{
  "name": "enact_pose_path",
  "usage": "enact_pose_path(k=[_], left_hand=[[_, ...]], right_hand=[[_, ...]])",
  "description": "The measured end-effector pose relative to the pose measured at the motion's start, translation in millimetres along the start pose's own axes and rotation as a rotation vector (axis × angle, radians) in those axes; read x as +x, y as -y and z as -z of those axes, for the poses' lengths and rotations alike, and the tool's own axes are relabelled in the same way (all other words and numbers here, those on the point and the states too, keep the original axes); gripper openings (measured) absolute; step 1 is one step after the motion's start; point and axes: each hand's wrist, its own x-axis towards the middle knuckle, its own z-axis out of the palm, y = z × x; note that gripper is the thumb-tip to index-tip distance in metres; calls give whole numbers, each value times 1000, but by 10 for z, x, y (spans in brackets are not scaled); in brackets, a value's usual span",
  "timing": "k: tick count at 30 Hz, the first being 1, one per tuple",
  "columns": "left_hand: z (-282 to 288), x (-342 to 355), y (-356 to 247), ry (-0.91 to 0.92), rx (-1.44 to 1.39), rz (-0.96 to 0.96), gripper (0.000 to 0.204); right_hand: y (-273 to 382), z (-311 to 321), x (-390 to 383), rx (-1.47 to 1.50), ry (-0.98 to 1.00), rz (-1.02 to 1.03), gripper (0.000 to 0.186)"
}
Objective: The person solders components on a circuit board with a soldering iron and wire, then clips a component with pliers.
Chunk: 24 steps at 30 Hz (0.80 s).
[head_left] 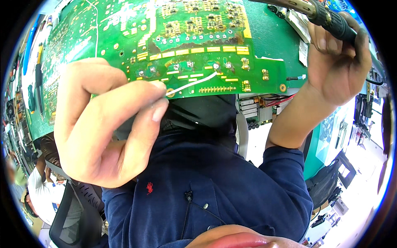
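Your left hand (89, 132) is at the near left part of a large green circuit board with gold pads (178, 76), its fingers (142, 97) closed in a pinch on a thin, silvery-white wire (192, 84). The wire slants up and rightward over the board's near edge, and its far end reaches a small round silvery spot; whether the two touch, you cannot tell from this view. The board lies in front of you, its near edge toward your navy-blue shirt (178, 177), with a dark green table (275, 39) showing beyond its right side. Your right hand (337, 76) is raised to the right of the board, its fingers curled around the black ridged grip of a tool with a metal barrel (324, 17); the barrel points leftward, and its front end runs out of view at the top. Between that hand and the board's right corner lies a short black cable end with a light-blue tip (297, 77).
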Motion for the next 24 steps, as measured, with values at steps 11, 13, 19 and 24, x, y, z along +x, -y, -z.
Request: enact_pose_path(k=[11, 13, 19, 24], left_hand=[[6, -117, -31, -118, 101, 38, 21], [17, -150, 7, -142, 148, 15, 24], [48, -343, 185, -207, 293, -64, 50], [-35, -350, 230, -337, 275, -46, 46]], right_hand=[[3, 54, -74, -36, 0, 9, 40], [-57, 19, -96, -81, -107, 87, 43], [-191, -364, -36, -323, -395, 221, 35], [-138, -170, -95, -504, -344, 42, 32]])
